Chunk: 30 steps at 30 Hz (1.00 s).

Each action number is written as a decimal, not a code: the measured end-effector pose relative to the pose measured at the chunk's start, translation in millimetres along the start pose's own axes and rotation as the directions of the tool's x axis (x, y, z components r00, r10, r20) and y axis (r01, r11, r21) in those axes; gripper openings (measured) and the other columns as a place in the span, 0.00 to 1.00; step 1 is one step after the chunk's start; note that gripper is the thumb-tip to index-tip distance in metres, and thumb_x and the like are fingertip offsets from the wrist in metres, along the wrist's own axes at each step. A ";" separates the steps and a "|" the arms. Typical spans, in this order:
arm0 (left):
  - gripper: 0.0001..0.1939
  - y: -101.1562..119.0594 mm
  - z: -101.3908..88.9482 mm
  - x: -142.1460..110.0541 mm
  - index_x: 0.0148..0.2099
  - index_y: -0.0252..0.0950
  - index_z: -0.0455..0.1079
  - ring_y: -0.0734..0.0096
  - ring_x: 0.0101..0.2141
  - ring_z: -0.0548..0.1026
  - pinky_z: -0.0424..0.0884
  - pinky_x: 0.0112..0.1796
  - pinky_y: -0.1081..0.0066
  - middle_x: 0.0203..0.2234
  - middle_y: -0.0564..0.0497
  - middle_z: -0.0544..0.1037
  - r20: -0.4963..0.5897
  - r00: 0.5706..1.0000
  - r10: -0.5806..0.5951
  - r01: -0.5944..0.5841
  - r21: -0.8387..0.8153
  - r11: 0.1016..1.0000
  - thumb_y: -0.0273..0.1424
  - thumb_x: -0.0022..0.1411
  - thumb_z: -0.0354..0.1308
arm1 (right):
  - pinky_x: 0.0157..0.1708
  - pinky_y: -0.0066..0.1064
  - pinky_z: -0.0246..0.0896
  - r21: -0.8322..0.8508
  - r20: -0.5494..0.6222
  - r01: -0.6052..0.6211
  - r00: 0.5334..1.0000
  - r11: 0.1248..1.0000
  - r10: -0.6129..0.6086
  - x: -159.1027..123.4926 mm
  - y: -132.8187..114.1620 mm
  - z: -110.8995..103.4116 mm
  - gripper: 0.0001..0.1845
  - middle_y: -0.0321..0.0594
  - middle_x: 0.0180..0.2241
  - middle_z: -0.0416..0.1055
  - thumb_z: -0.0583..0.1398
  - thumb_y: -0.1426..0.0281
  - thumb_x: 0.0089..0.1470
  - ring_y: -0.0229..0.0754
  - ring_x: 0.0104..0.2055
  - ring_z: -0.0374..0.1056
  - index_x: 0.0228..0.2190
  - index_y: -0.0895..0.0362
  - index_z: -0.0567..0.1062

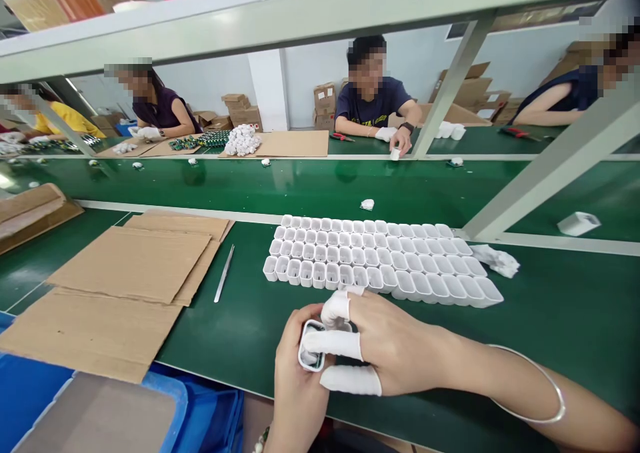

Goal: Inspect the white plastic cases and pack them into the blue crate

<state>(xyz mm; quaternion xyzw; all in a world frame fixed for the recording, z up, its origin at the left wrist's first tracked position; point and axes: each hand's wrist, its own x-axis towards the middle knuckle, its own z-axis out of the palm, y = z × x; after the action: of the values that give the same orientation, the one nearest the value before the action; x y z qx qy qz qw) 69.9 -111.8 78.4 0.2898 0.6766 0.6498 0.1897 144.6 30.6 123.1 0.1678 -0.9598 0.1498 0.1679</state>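
Note:
Just in front of me, my left hand (303, 386) is closed round a small white plastic case (301, 356), its open end facing up. My right hand (385, 346) comes in from the right, with white finger cots on several fingers. One covered fingertip presses into the case's opening, and the other fingers curl about the case and my left hand. Something pale with a green edge shows inside the opening, mostly hidden by the finger. Beyond my hands stand rows of similar open white cases (345, 256); some of the left ones show dark bits inside.
Metal tweezers (225, 273) lie left of the rows, beside cardboard sheets (135, 263). Blue bins (173, 406) sit at lower left. Crumpled white material (497, 261) lies at the right. A green belt (310, 183) carries small white parts; a frame post (545, 166) slants nearby. Co-workers sit opposite.

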 end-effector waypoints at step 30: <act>0.17 -80.3 -9.6 17.9 0.53 0.43 0.70 0.52 0.54 0.68 0.68 0.52 0.50 0.52 0.42 0.68 0.192 0.969 0.153 -0.205 0.288 0.935 0.40 0.62 0.58 | 0.47 0.33 0.60 0.116 -0.082 -0.611 0.780 0.783 0.621 18.2 151.9 -33.1 0.25 0.44 0.42 0.70 0.57 0.80 0.54 0.43 0.45 0.65 0.54 0.60 0.65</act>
<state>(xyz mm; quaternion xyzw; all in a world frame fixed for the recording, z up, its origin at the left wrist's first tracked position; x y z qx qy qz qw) 38.4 -106.7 1.9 0.4295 0.7214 0.5254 0.1382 80.9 173.6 124.5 -0.1571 -0.9435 0.2456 0.1578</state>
